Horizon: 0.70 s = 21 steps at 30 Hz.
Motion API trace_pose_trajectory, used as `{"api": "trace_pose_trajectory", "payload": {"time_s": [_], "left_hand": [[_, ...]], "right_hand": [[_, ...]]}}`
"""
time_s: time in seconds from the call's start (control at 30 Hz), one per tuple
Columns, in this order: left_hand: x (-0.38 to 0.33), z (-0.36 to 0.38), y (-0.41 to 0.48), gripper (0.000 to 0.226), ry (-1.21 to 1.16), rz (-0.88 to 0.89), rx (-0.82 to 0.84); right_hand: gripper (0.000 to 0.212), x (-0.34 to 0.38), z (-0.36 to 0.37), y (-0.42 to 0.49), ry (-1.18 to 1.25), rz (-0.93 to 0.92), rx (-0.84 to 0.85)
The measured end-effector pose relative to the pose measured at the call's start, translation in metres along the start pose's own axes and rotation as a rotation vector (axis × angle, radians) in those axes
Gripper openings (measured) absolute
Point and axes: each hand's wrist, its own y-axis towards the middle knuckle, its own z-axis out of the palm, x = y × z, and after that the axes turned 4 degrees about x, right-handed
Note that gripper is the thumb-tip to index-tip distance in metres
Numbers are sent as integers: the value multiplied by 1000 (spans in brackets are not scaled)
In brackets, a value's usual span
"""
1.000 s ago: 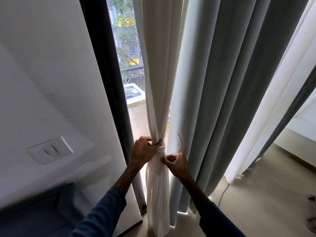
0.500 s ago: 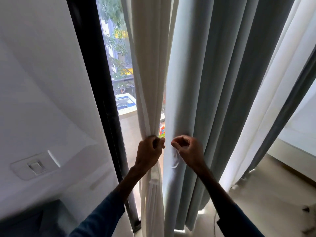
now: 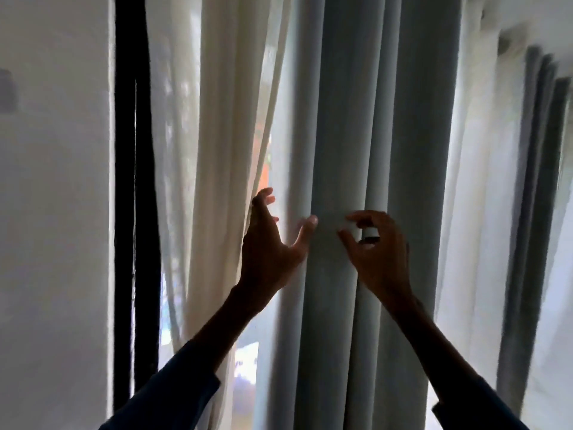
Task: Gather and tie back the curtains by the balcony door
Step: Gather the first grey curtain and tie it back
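Step, as judged: gathering the grey curtain [image 3: 372, 119], centre frame, hanging loose beside the white curtain [image 3: 223, 119] at centre left. Left hand [image 3: 269, 243] is spread wide at the gap between them. Right hand [image 3: 378, 252] is loosely curled in front of the grey folds, gripping nothing. Next: both hands close round the grey folds and bunch them.

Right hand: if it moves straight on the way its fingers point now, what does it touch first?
Most likely the grey curtain: the right hand is directly in front of its folds, though the gap between them is unclear.
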Motion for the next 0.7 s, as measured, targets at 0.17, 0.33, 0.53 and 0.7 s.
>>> {"api": "trace_pose_trajectory", "payload": {"time_s": [0.17, 0.33, 0.53, 0.7], "left_hand": [[-54, 10, 96, 81, 133, 241, -196], [-87, 17, 184, 80, 279, 295, -279], [-115, 24, 250, 88, 397, 300, -321], [-113, 46, 273, 111, 446, 377, -250]], "right_hand": [[58, 4, -12, 115, 15, -66, -75], [62, 24, -10, 215, 21, -65, 2], [28, 38, -26, 305, 119, -131, -305], [57, 16, -26, 348, -52, 20, -194]]}}
